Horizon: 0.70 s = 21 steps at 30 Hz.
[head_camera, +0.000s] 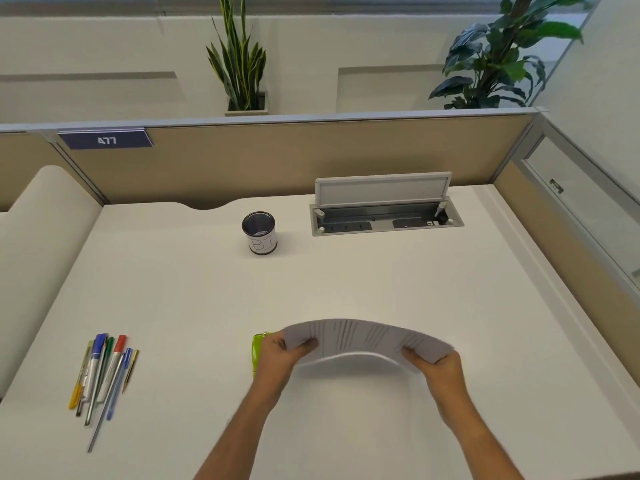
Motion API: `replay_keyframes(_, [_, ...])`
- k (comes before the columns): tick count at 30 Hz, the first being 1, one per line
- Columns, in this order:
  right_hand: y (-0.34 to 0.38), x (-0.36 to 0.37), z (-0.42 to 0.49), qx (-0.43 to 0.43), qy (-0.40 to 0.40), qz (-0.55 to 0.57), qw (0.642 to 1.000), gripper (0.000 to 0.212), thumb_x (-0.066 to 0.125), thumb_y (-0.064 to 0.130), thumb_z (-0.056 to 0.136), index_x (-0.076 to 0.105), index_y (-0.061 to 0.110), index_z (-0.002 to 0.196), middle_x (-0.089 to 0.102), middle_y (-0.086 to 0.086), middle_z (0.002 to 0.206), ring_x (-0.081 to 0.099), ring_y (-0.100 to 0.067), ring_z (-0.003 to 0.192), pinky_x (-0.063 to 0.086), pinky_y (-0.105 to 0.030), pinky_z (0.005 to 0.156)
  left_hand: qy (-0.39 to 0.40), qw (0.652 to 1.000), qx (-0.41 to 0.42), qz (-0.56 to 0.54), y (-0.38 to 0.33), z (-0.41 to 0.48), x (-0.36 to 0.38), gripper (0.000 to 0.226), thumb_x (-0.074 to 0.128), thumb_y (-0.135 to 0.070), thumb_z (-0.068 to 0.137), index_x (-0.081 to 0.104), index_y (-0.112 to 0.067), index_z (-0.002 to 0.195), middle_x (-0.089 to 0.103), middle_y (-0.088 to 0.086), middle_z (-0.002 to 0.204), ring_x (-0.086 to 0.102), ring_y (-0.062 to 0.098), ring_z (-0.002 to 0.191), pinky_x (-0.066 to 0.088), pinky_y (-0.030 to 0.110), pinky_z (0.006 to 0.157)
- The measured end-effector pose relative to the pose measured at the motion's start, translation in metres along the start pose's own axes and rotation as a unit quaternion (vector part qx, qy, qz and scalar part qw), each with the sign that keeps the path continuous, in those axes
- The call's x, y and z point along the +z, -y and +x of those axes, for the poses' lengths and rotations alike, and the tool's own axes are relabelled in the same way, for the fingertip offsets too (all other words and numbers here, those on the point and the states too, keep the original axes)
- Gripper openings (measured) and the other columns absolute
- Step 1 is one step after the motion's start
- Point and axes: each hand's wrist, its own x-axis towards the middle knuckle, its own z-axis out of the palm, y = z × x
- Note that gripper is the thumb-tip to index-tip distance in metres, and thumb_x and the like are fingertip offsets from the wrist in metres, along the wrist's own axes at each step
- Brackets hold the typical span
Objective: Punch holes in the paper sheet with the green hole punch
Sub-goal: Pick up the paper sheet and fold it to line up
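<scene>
A white paper sheet (pixel 363 341) with faint printed lines hangs above the desk, bowed upward in the middle. My left hand (pixel 282 358) grips its left end and my right hand (pixel 438 370) grips its right end. The green hole punch (pixel 258 351) lies on the desk just left of my left hand; only a narrow green strip of it shows, the rest hidden behind the hand and wrist.
Several pens and markers (pixel 104 372) lie bunched at the desk's left. A dark mesh pen cup (pixel 259 233) with a white label stands mid-desk. An open cable hatch (pixel 386 213) sits at the back right. Tan partitions (pixel 311 157) wall the desk behind and to the right.
</scene>
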Motion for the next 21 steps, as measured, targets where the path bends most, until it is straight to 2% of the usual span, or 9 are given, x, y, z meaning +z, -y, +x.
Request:
replay_keyframes(3, [-0.015,0.005,-0.004,0.021,-0.009,0.0,1.0,0.028,0.086,-0.001,0.083,0.08,0.019,0.1,0.085,0.004,0.091,0.077,-0.028,0.099,0.058,-0.033,0.082,-0.024,0.999,-0.024,0.011,0.012,-0.004,0.011,0.02,0.089,0.006,0.077,0.082,-0.013,0.081,0.08,-0.007,0.073,0.071,0.013,0.073,0.057,0.021,0.066])
replay_keyframes(5, [-0.015,0.006,-0.006,0.021,-0.012,0.013,1.0,0.026,0.085,-0.001,0.083,0.08,0.021,0.097,0.085,0.006,0.088,0.078,-0.017,0.091,0.056,-0.033,0.08,-0.022,0.999,-0.018,0.018,0.013,-0.006,0.016,0.017,0.086,0.005,0.08,0.073,-0.003,0.071,0.069,-0.011,0.062,0.058,0.009,0.061,0.048,0.02,0.06])
replay_keyframes(7, [-0.017,0.007,-0.008,0.025,-0.025,0.02,0.999,0.026,0.086,0.001,0.084,0.078,0.023,0.096,0.084,0.006,0.088,0.077,-0.011,0.086,0.055,-0.03,0.078,-0.014,0.999,-0.015,0.025,0.015,-0.009,0.021,0.023,0.082,0.002,0.083,0.064,0.003,0.069,0.06,-0.009,0.059,0.048,0.01,0.058,0.041,0.02,0.056])
replay_keyframes(11, [-0.034,0.014,-0.017,0.042,-0.015,0.014,0.999,0.031,0.084,-0.002,0.085,0.074,0.023,0.101,0.079,-0.004,0.104,0.073,-0.029,0.108,0.054,-0.027,0.081,-0.018,0.999,-0.026,0.042,0.027,-0.012,0.021,0.02,0.086,-0.005,0.084,0.075,-0.016,0.073,0.073,-0.008,0.069,0.061,0.012,0.067,0.05,0.029,0.066])
replay_keyframes(13, [-0.03,0.01,-0.018,0.03,-0.017,-0.001,0.999,0.033,0.085,-0.002,0.083,0.074,0.024,0.1,0.079,-0.01,0.108,0.075,-0.026,0.104,0.057,-0.025,0.08,-0.03,0.998,-0.011,0.055,0.023,-0.013,0.021,0.021,0.086,-0.006,0.085,0.079,-0.023,0.076,0.08,-0.011,0.075,0.069,0.01,0.072,0.055,0.029,0.07])
replay_keyframes(15, [-0.014,0.001,-0.018,-0.018,-0.023,-0.013,0.999,0.036,0.085,-0.003,0.082,0.075,0.023,0.104,0.08,-0.012,0.114,0.077,-0.021,0.1,0.062,-0.021,0.08,-0.033,0.995,0.036,0.085,0.012,-0.01,0.014,0.035,0.085,-0.003,0.086,0.076,-0.033,0.07,0.077,-0.02,0.068,0.067,-0.003,0.065,0.053,0.017,0.065])
replay_keyframes(17, [0.006,-0.012,-0.02,-0.113,-0.03,-0.073,0.99,0.047,0.086,-0.004,0.081,0.073,0.022,0.119,0.077,-0.002,0.125,0.072,-0.02,0.117,0.058,-0.026,0.099,-0.01,0.982,0.117,0.151,-0.002,-0.005,0.006,0.043,0.082,-0.002,0.088,0.071,-0.037,0.064,0.07,-0.023,0.063,0.062,-0.004,0.06,0.046,0.016,0.06])
replay_keyframes(19, [0.027,-0.021,-0.024,-0.223,-0.055,-0.215,0.949,0.061,0.09,0.004,0.08,0.067,0.024,0.132,0.07,0.006,0.137,0.063,-0.017,0.131,0.045,-0.035,0.113,0.018,0.957,0.186,0.222,-0.014,-0.001,-0.002,0.03,0.078,-0.005,0.091,0.08,-0.034,0.08,0.078,-0.022,0.078,0.072,0.001,0.074,0.053,0.023,0.066])
replay_keyframes(21, [0.042,-0.024,-0.023,-0.313,-0.029,-0.343,0.885,0.07,0.092,0.013,0.079,0.063,0.025,0.141,0.065,0.009,0.145,0.056,-0.015,0.138,0.039,-0.042,0.116,0.047,0.922,0.247,0.295,-0.025,0.0,-0.007,0.029,0.071,-0.004,0.09,0.082,-0.03,0.095,0.081,-0.02,0.09,0.075,0.002,0.082,0.059,0.031,0.071])
